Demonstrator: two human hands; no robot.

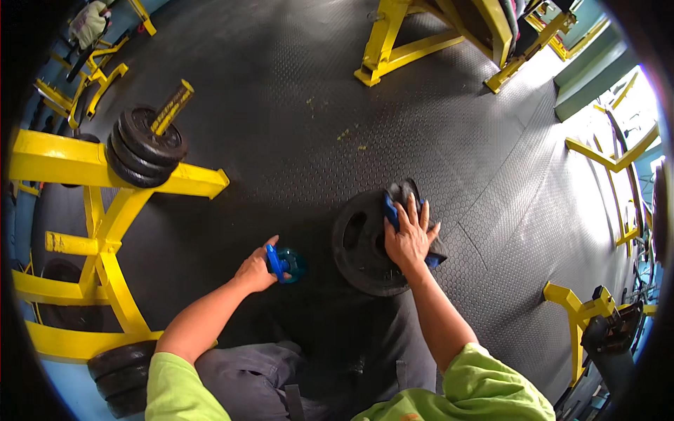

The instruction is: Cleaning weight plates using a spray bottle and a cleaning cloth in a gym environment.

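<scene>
My left hand grips a spray bottle with a blue trigger head and a teal, see-through body. My right hand lies spread over a dark cloth with blue parts, pressing it against the right side of a black weight plate. The plate has cut-out grip holes and lies on the floor in front of my knees, or close to it. Part of its right side is hidden under the cloth and hand.
A yellow steel plate rack stands at the left, with black plates on its upper peg and more plates low down. Yellow gym machine frames stand ahead and at right. Textured black rubber matting covers the floor. Another person is far left.
</scene>
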